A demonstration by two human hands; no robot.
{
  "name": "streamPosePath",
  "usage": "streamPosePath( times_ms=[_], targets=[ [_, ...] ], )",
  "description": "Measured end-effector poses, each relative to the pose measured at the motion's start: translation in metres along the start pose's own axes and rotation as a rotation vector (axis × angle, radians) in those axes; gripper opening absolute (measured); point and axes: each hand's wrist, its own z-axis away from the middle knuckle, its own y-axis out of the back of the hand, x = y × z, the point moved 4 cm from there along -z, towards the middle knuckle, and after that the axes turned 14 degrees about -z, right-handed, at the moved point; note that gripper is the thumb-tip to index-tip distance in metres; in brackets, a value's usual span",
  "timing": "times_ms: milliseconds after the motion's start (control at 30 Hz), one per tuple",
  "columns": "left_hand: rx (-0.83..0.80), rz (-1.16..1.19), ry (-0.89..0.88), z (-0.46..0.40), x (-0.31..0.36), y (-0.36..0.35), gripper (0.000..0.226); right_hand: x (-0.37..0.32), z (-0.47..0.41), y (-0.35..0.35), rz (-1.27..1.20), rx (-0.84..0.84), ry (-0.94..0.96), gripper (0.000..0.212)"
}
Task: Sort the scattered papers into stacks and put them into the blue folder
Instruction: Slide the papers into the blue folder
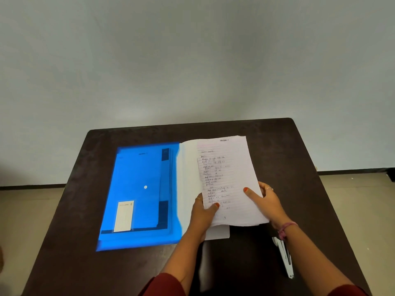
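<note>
Head view showed our left hand [204, 212] and right hand [268, 199] pinching the stack [228, 178] by its near end, its length running away from us, the folder [139, 195] lying open just left of them.

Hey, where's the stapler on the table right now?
In the head view, the stapler lies on the dark table near its front right, just beside the right forearm, below the stack of handwritten papers.
</note>
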Motion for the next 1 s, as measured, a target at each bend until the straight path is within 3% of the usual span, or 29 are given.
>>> streamPosePath(
  times_ms=[100,267,433,533,633,833,1000],
  targets=[
    [0.017,0.026,0.021,0.003,-0.003,0.012,0.035,0.003,0.015,-0.013,-0.106,-0.132,-0.052,0.035],
    [0.088,-0.129,0.036,0.005,-0.008,0.024,0.040,0.013,0.021,-0.028,-0.054,-0.143,-0.058,0.036],
    [0.535,-0.462,0.142,0.011,-0.007,0.077,0.072,0.015,0.019,-0.032,0.037,-0.166,-0.082,0.036],
    [0.438,-0.760,0.353,0.008,-0.024,0.108,0.120,0.011,0.020,-0.035,0.089,-0.197,-0.077,0.034],
    [0.254,-0.787,0.517,0.010,-0.043,0.119,0.146,0.011,0.018,-0.039,0.099,-0.226,-0.097,0.042],
    [0.167,-0.734,0.530,0.014,-0.046,0.117,0.130,0.012,0.010,-0.051,0.030,-0.130,-0.170,0.030],
    [0.186,-0.673,0.432,0.017,-0.040,0.111,0.094,-0.004,0.009,-0.059,0.050,-0.108,-0.059,0.024]
  ],
)
